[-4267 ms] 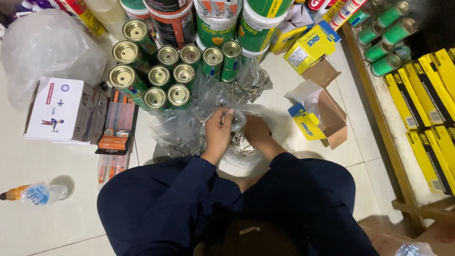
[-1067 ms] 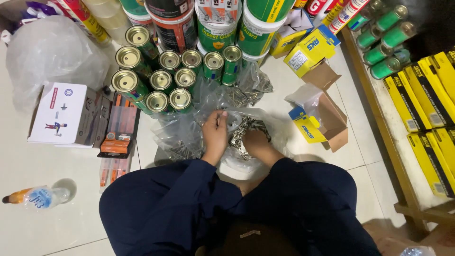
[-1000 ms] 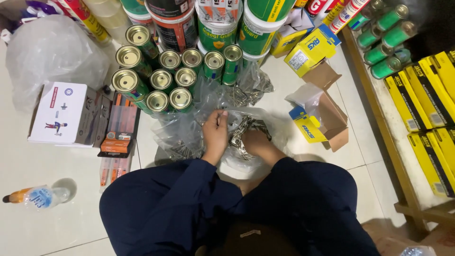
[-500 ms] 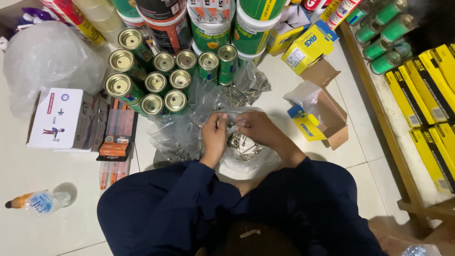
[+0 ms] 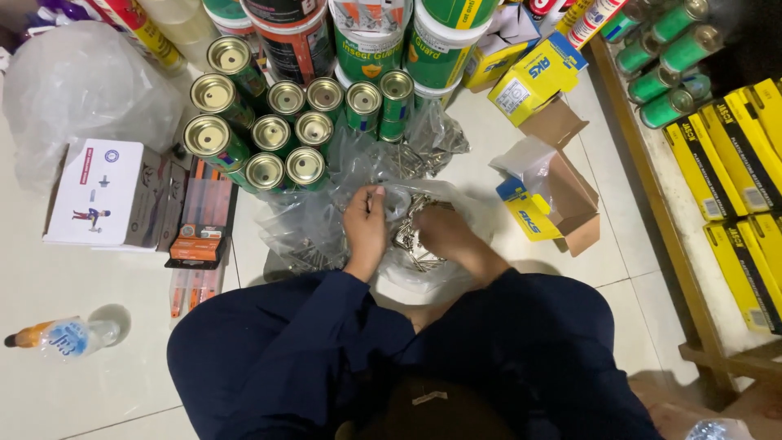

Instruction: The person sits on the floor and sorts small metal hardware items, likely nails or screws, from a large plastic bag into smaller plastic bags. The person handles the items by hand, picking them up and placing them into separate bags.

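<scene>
The left hand [image 5: 366, 228] pinches the clear bag [image 5: 456, 216] edge at its 12 o'clock. The right hand [image 5: 436, 232] lies closed over the nails [image 5: 407, 236] at 9 o'clock, nearer.

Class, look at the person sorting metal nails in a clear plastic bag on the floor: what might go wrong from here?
1. The left hand and right hand are bare among loose nails, so a point may prick a finger.
2. The thin plastic bag could tear and spill nails.
3. The green cans stand close; an elbow might topple them.
</scene>
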